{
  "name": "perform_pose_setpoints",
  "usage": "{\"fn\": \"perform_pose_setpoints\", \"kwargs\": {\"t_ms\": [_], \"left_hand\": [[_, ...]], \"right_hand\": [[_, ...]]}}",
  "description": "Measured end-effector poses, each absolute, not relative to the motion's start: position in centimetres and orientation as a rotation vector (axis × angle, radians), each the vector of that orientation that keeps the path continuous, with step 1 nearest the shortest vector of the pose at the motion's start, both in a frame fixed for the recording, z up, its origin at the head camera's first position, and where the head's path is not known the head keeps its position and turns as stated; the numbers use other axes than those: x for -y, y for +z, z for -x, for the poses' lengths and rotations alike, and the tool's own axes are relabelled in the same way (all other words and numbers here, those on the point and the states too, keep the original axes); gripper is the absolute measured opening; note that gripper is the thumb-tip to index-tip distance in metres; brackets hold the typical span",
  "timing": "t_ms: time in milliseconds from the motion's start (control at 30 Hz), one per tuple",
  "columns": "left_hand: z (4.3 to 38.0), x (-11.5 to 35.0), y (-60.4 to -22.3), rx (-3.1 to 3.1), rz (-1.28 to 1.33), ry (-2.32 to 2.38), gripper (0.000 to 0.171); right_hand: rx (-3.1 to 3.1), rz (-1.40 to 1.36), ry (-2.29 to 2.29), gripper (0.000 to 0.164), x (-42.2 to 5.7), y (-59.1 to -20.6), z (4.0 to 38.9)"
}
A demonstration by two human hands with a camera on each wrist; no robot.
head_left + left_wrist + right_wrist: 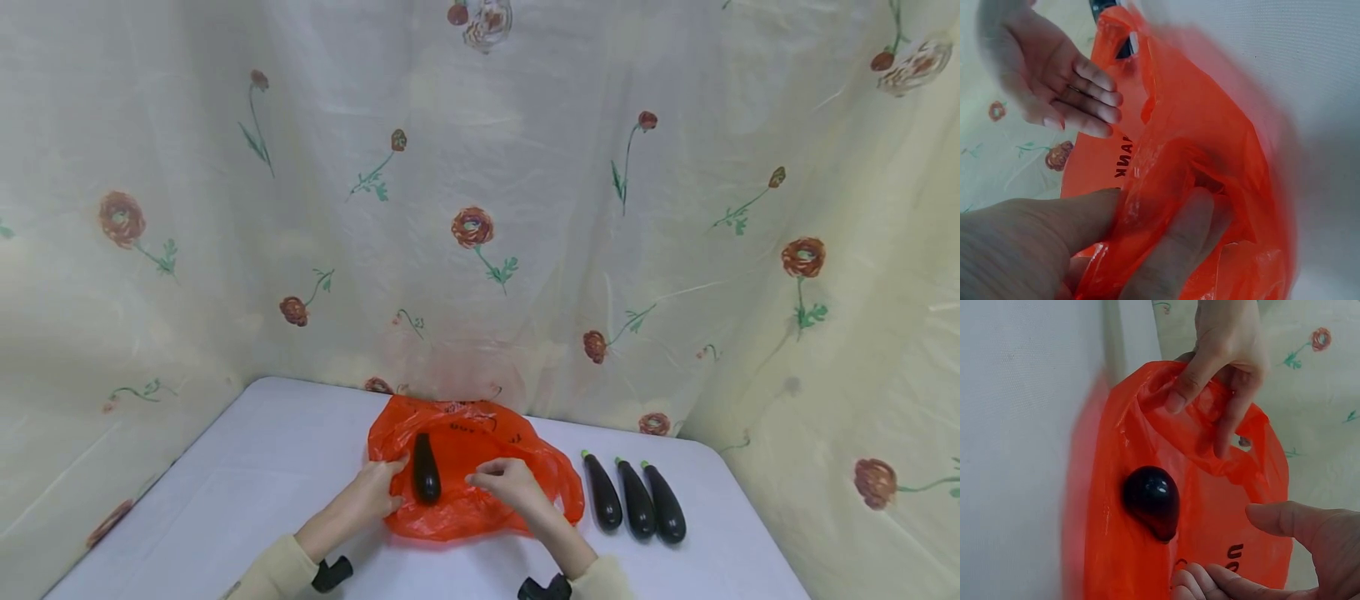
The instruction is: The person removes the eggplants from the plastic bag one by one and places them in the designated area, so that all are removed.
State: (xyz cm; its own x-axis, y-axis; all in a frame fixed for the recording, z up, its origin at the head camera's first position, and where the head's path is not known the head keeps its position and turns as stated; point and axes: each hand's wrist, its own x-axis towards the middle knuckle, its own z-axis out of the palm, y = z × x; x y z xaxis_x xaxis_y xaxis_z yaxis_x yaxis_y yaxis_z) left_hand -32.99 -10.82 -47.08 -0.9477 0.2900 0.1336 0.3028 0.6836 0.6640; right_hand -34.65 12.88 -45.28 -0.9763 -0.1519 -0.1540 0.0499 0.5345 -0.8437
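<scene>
A red plastic bag (480,518) with dark print lies on the white table, its mouth spread. Inside it is a dark eggplant (426,473), whose rounded end faces the camera in the right wrist view. My left hand (372,492) pinches the bag's left edge between thumb and fingers; folds of film hide some fingertips in the left wrist view. Over the bag's right half hovers my right hand (513,485), palm turned inward and fingers loosely extended, with nothing in it. The eggplant in the bag lies nearer the left hand than the right.
Three more eggplants, a left one (603,492), a middle one (637,500) and a right one (664,505), lie side by side to the right of the bag. Behind the white table (277,450) hangs a flowered curtain (540,250).
</scene>
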Motion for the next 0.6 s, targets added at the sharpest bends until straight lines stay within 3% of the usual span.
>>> {"fn": "perform_pose_setpoints", "kwargs": {"t_ms": [600], "left_hand": [[33.1,10.8,-47.4,2.86,0.514,-1.086,0.059]], "right_hand": [[-2.703,0.239,-1.325,0.032,-9.5,-45.7,34.8]]}}
